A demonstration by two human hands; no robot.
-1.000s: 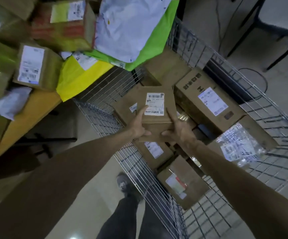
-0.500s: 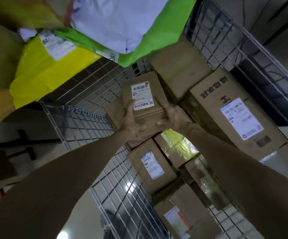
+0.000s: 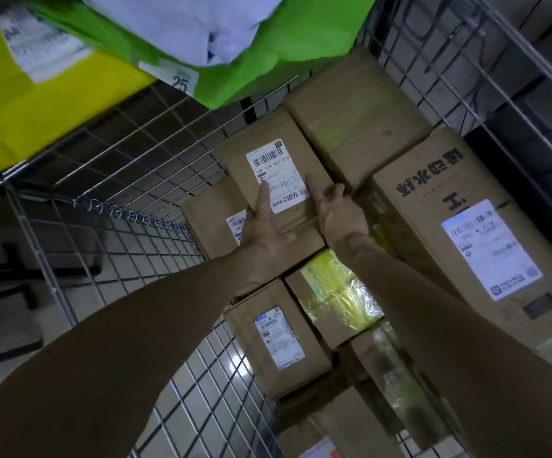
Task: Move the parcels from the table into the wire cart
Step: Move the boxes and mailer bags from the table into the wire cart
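Observation:
A small cardboard parcel with a white barcode label lies inside the wire cart, on top of other boxes near the cart's far left corner. My left hand grips its near left corner, index finger stretched across the label. My right hand holds its right edge, thumb on top and fingers curled down the side. Both forearms reach into the cart from below.
The cart holds a large printed box at right, a plain box at the far end, a labelled box and a yellow-taped box nearer me. Green, yellow and white mailers overhang the table edge above.
Both hands have carried the small parcel lower and farther into the cart, onto the boxes at the far left. The view has closed in on the cart.

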